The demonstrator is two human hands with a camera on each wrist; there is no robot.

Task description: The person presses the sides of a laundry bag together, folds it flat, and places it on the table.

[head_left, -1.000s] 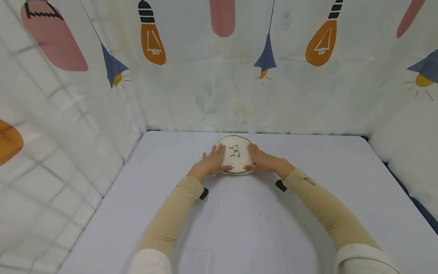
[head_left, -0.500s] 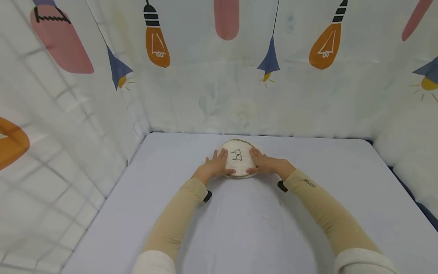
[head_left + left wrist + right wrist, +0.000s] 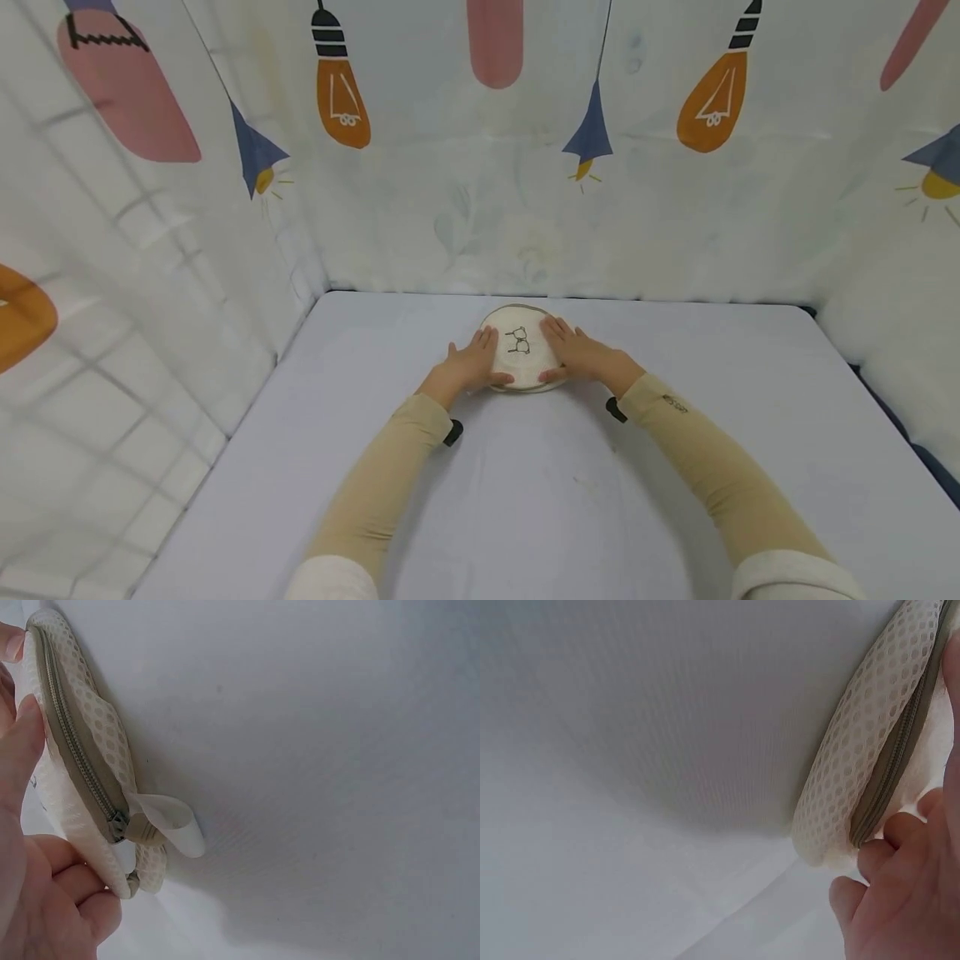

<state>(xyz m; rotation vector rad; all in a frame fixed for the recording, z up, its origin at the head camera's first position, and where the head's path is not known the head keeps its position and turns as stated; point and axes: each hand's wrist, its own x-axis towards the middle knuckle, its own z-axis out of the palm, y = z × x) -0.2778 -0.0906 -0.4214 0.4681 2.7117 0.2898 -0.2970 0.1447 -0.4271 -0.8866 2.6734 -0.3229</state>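
Observation:
A round cream mesh laundry bag (image 3: pixel 519 354) lies near the table's far edge, with a line drawing on its top. My left hand (image 3: pixel 470 362) rests on its left side and my right hand (image 3: pixel 585 354) on its right side. In the head view the fingers are extended over the rim, with both thumbs at the near edge. The left wrist view shows the bag's zipper (image 3: pixel 79 746), a zipper pull (image 3: pixel 144 829) and a white fabric loop (image 3: pixel 176 825). The right wrist view shows the honeycomb mesh side (image 3: pixel 862 727) beside the fingers. The bag's underside is hidden.
A white cloth covers the table (image 3: pixel 555 500). Behind it hangs a pale curtain (image 3: pixel 390 217) printed with lamps and bulbs, and similar fabric encloses the left and right sides. Black wrist cameras (image 3: pixel 453 432) sit under the beige sleeves.
The head view has shifted slightly. Both hands stay on the bag's sides, with only small shifts of the fingers; the bag lies almost where it was.

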